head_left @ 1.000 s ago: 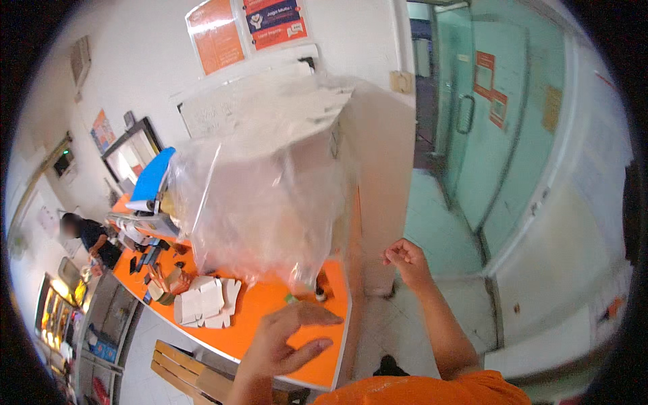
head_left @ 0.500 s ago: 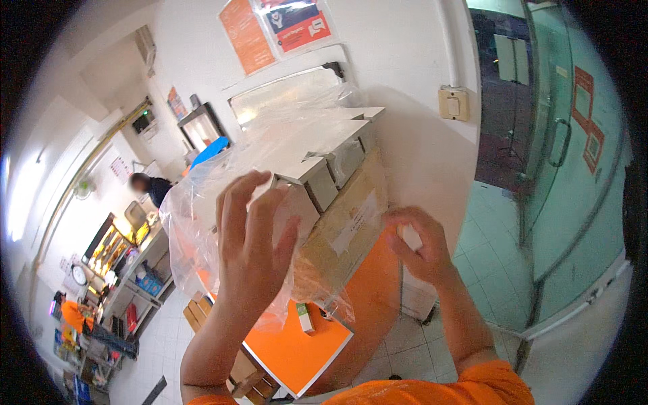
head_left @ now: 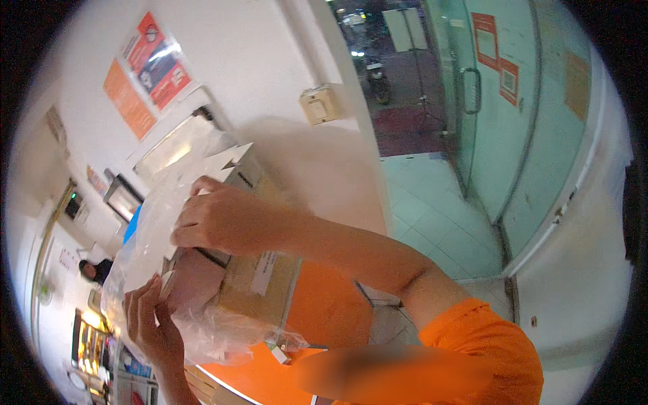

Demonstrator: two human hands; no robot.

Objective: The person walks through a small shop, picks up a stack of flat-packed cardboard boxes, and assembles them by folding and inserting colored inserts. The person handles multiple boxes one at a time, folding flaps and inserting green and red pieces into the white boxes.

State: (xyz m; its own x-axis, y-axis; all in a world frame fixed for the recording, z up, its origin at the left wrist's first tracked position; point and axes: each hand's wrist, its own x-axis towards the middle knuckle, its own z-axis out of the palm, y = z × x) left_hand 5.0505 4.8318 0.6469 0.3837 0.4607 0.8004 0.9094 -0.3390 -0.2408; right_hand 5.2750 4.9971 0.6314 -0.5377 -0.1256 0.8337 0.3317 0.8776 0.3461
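White cardboard boxes (head_left: 152, 250) lie packed side by side on top of a brown carton (head_left: 251, 293), partly wrapped in clear plastic film (head_left: 223, 331). My right hand (head_left: 216, 219) reaches across them with bent fingers, gripping the top of a white box; its fingertips are partly hidden. At the near left corner, my left hand (head_left: 152, 324) pinches a pale flap or box edge between thumb and fingers. The carton stands on an orange table (head_left: 250, 374). A small white-and-green box (head_left: 279, 354) sits on the table beside the film.
Behind the boxes is a white wall with posters (head_left: 158, 64) and a light switch (head_left: 319, 105). To the right stands a glass door (head_left: 466, 94) above a tiled floor (head_left: 422, 196). A person in dark clothes (head_left: 102, 271) is at the far left near shelving.
My view has turned right, shifting the boxes left. My right hand has come across onto the boxes. My left hand has lowered to their near left corner and closed on an edge.
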